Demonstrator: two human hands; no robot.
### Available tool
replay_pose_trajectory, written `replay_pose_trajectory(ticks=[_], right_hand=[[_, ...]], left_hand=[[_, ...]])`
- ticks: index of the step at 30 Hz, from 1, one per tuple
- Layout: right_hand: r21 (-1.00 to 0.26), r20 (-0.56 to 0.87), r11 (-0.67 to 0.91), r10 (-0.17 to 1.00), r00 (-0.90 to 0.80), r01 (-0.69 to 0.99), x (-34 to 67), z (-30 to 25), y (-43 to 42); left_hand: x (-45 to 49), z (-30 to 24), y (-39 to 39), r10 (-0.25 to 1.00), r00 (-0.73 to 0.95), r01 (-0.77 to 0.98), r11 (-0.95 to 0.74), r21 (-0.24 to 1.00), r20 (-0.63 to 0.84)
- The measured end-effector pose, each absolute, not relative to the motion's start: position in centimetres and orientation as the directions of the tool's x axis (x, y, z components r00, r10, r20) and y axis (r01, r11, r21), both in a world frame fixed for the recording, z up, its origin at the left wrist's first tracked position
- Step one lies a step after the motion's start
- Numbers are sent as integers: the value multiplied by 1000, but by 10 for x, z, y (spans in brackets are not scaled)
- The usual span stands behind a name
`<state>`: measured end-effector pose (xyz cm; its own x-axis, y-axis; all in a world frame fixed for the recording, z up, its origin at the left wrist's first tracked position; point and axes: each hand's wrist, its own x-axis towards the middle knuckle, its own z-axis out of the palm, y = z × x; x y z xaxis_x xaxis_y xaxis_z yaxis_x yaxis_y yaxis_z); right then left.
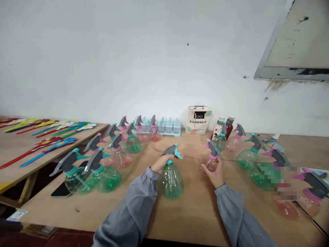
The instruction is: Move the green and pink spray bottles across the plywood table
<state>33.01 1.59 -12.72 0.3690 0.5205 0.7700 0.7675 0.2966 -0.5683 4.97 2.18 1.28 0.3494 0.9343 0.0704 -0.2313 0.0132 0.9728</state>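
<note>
In the middle of the table, my left hand [161, 162] is closed around the neck of a green spray bottle [172, 183]. That bottle has a grey trigger head with a turquoise collar and nozzle, and it stands out in front of the hand. To its right, my right hand [215, 173] grips the round body of a pink spray bottle [208, 164] with a grey head and pink collar. Its thumb lies across the front of the bottle and the fingers wrap the right side. Both bottles look upright; I cannot tell whether they touch the table.
More green and pink spray bottles stand at left [106, 178] and right [247, 158]. A dark phone [61, 190] lies at left. Against the wall are light-blue moulds [169, 127], a paper bag [198, 120] and drink bottles [229, 126]. Colourful flower-topped sticks [48, 149] cover a side table.
</note>
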Motion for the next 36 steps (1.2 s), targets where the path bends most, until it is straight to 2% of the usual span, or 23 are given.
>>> replay_pose_trajectory(ticks=[3,7,10,13,16,18,27,30,32,36], right_hand=[[-599,746,305,548,378,740,331,-130,17],[-604,744,311,550,380,734,332,-131,18],[-598,755,322,534,380,734,331,-129,18],[-589,762,325,529,374,740,331,-127,17],[-581,767,331,529,363,743,331,-127,17],[-577,770,328,523,365,748,331,-127,17],[-618,741,329,548,389,714,332,-130,19],[-633,725,334,572,383,698,332,-130,19],[-635,722,338,579,379,694,333,-131,20],[-616,740,338,560,373,712,333,-130,20]], left_hand=[[51,12,21,943,312,-252,-36,967,116],[50,8,22,979,108,-185,-151,971,173],[40,8,25,949,62,-20,-309,951,310],[21,9,31,897,18,191,-438,879,443],[-3,9,40,829,-53,381,-498,779,556],[-17,7,46,800,-90,444,-500,743,593],[-48,-14,72,786,-275,423,-418,804,553],[-52,-21,78,780,-291,421,-415,806,554],[-55,-27,78,738,-287,404,-484,776,610],[-60,-53,67,576,-341,438,-602,668,743]])
